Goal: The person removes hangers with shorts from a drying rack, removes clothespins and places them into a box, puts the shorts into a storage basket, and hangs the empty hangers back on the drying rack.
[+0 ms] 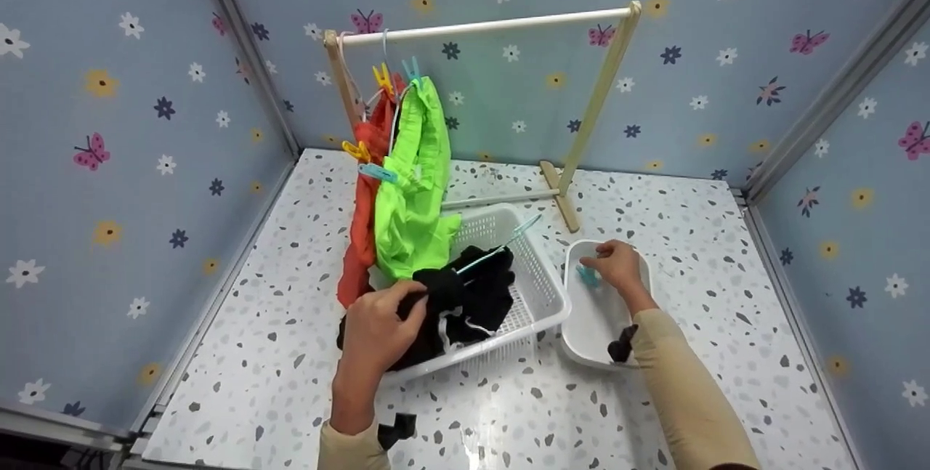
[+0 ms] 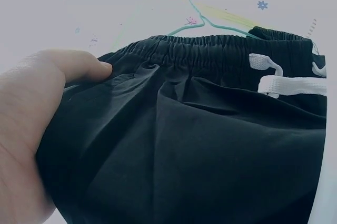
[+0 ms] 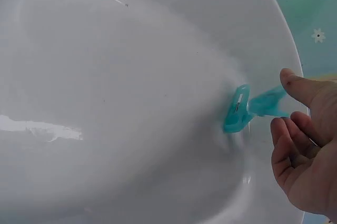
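In the head view my left hand (image 1: 378, 325) pinches the gathered waistband of black drawstring shorts (image 1: 494, 288), which lie bunched in a white laundry basket (image 1: 550, 317). A pale teal clothes hanger (image 2: 197, 16) sits inside that waistband, its hook sticking up. White drawstrings (image 2: 292, 84) hang at the front of the shorts. Over the far end of a white basin (image 1: 596, 328), my right hand (image 1: 617, 266) grips the handles of a teal clothespin (image 3: 268, 103) between thumb and fingers. Another teal clothespin (image 3: 237, 109) lies against it on the basin floor.
Behind the basket stands a rack with a white rail (image 1: 487, 25) and wooden legs. Red clothing (image 1: 356, 237) and bright green shorts (image 1: 414, 223) hang at its left end, clipped with yellow and blue clothespins. Flowered walls enclose the speckled table (image 1: 254, 354).
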### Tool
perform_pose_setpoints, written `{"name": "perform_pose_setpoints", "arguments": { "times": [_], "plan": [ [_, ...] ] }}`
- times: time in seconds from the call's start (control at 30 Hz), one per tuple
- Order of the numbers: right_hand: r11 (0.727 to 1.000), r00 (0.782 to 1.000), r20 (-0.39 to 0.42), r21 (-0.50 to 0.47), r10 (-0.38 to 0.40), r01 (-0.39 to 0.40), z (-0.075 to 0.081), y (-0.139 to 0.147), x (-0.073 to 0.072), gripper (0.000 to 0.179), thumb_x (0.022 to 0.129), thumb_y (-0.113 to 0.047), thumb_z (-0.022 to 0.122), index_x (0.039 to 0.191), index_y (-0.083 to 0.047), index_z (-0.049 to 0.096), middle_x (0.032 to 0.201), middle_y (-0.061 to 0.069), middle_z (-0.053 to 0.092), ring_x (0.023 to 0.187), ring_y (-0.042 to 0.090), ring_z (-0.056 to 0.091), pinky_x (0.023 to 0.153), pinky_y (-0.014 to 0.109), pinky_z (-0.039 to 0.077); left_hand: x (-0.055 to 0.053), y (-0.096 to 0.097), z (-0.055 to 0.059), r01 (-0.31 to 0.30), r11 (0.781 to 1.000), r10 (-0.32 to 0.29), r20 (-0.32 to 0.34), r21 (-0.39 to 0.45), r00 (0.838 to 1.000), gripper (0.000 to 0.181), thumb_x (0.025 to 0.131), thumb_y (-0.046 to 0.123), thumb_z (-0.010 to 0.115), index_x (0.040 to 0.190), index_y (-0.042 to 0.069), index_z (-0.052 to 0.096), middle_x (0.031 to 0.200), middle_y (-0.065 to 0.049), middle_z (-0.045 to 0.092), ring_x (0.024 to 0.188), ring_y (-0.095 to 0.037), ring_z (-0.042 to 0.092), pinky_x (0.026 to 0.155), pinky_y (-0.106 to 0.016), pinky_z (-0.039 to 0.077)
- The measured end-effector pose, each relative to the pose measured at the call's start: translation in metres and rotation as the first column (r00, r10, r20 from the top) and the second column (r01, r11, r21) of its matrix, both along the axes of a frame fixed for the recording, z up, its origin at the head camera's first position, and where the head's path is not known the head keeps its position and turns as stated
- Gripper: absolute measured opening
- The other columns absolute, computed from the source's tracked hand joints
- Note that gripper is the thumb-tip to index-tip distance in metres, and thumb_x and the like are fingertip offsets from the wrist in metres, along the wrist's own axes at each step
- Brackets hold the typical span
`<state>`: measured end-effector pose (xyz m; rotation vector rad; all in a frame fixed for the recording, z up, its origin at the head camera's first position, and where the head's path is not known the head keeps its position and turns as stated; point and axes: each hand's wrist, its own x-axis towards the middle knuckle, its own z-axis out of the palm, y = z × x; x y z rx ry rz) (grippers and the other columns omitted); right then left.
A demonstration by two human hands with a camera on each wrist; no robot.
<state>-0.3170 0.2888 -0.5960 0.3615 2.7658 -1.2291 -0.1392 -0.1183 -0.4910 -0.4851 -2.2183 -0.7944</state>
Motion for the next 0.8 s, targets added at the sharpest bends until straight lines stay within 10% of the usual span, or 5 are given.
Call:
{"name": "perform_pose_setpoints", "arguments": {
  "times": [0.8],
  "plan": [
    [1.000,0.993,-0.120,-0.029,-0.015,0.011,0.018,-0.003,-0.006,0.023,0.093,-0.022,0.064,0.105,-0.002,0.067,0.095,0.012,0.064,0.082,0.022,0.058,0.069,0.031,0.048,-0.001,-0.010,-0.006,0.000,1.000,-0.001,0.026,0.020,1.000,0.013,0.079,0.009,0.077,0.091,0.012,0.074,0.078,0.001,0.071,0.058,-0.016,0.063,0.051,-0.032,0.049]
  ]
}}
